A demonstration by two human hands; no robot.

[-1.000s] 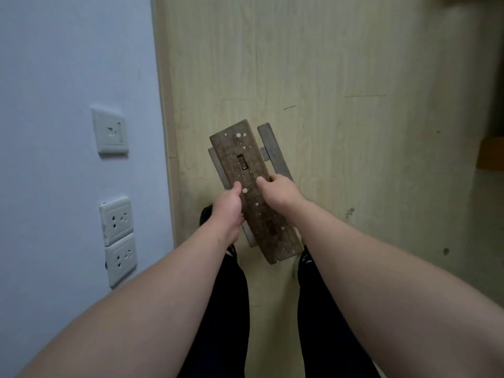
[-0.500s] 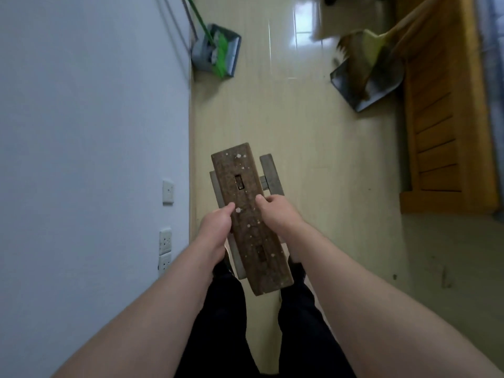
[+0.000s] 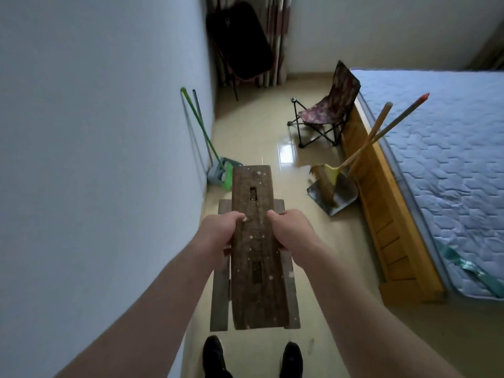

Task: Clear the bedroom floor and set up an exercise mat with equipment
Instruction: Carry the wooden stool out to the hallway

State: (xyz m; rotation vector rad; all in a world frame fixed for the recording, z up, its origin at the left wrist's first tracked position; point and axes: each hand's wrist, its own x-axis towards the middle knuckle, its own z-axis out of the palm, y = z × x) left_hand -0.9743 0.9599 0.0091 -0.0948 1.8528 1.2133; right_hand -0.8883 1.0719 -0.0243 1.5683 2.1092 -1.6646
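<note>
I hold a small dark wooden stool with white paint specks in front of me, above the floor, its long seat pointing away. My left hand grips its left edge and my right hand grips its right edge, thumbs on top of the seat. The stool's legs show below the seat on both sides. No exercise mat or equipment is in view.
A green mop and dustpan lean on the left wall. A broom and grey dustpan lean on the wooden bed frame at right. A folding camp chair stands ahead, a folded dark chair by the curtain. Glossy tile floor runs between.
My view has lifted from the floor near the wall sockets to the whole room. The stool stays gripped in both hands and now points straight ahead.
</note>
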